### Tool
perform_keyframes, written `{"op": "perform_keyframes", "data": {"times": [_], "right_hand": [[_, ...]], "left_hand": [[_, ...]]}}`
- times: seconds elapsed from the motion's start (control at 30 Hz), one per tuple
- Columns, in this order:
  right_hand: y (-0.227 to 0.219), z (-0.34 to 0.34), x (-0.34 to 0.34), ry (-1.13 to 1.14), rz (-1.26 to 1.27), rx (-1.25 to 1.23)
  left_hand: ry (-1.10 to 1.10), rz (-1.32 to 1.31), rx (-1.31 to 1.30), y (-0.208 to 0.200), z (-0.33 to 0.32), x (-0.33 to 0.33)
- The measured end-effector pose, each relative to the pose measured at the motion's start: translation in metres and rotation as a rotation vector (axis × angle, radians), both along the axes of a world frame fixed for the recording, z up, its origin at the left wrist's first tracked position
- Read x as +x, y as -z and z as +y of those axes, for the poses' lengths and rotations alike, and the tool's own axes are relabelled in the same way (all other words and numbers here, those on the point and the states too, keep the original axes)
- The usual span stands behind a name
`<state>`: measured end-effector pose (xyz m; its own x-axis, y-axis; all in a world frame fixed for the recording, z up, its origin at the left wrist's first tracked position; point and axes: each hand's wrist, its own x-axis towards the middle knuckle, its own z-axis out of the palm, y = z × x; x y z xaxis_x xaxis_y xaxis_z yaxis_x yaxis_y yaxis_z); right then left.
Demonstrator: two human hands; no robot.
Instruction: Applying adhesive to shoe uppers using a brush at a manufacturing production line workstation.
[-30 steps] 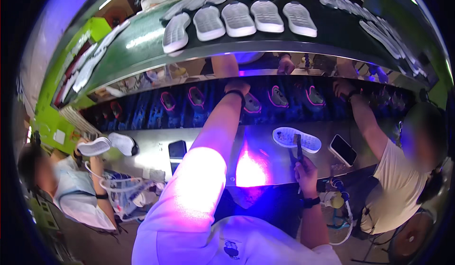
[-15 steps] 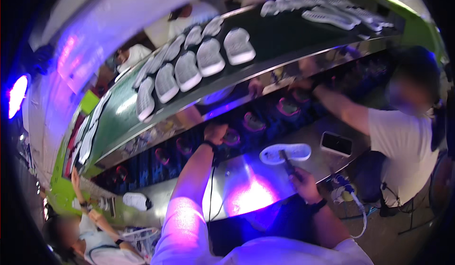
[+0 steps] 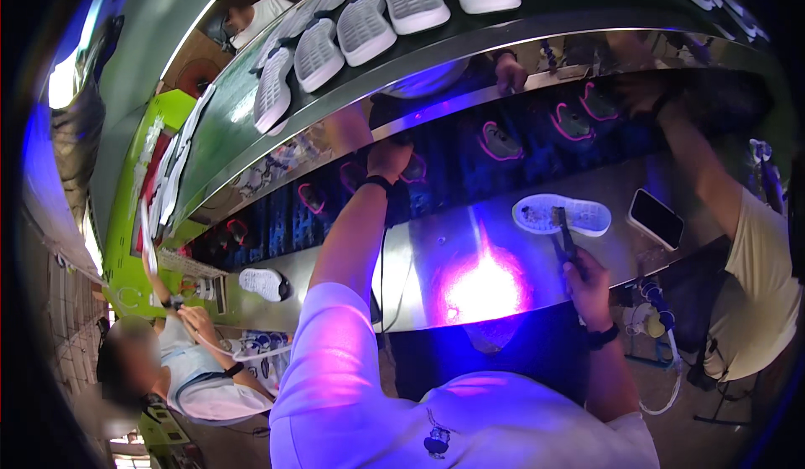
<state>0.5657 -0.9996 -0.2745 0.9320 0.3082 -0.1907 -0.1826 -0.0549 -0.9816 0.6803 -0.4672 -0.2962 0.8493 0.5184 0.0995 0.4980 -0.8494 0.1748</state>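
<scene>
My right hand (image 3: 589, 284) is closed around the dark handle of a brush (image 3: 567, 241). Its bristles rest on the middle of a white shoe sole (image 3: 591, 214), which lies flat on the metal bench with a dark speckled patch toward its left end. My left hand (image 3: 390, 158) reaches over a dark conveyor channel, right beside a dark shoe upper (image 3: 414, 169) edged in glowing pink. Its fingers are lost in shadow, so any grip on the upper is hidden. More pink-edged uppers (image 3: 501, 140) stand along the channel.
White soles (image 3: 366, 29) line the green upper belt (image 3: 226, 138). A phone (image 3: 656, 219) lies right of the sole; a white shoe (image 3: 263, 284) is at the bench's left end. Co-workers sit left (image 3: 214, 377) and right (image 3: 755, 301). A cable (image 3: 381, 276) hangs by my left arm.
The whole view has shifted, with the bench higher and farther right in it. My left hand stays beside an upper. My right hand still holds the brush on the sole.
</scene>
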Motion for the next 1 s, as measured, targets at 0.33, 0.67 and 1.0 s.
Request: {"op": "perform_keyframes", "data": {"times": [0.33, 0.67, 1.0], "right_hand": [[0.014, -0.012, -0.001, 0.107, 0.023, 0.0], [0.007, -0.014, 0.0, 0.036, 0.073, 0.1], [-0.005, -0.021, 0.003, -0.038, 0.038, 0.011]], "left_hand": [[0.272, 0.004, -0.188, -0.054, -0.183, 0.12], [0.169, 0.225, -0.839, -0.079, -0.182, 0.046], [1.11, 0.376, 0.148, -0.116, -0.244, -0.227]]}}
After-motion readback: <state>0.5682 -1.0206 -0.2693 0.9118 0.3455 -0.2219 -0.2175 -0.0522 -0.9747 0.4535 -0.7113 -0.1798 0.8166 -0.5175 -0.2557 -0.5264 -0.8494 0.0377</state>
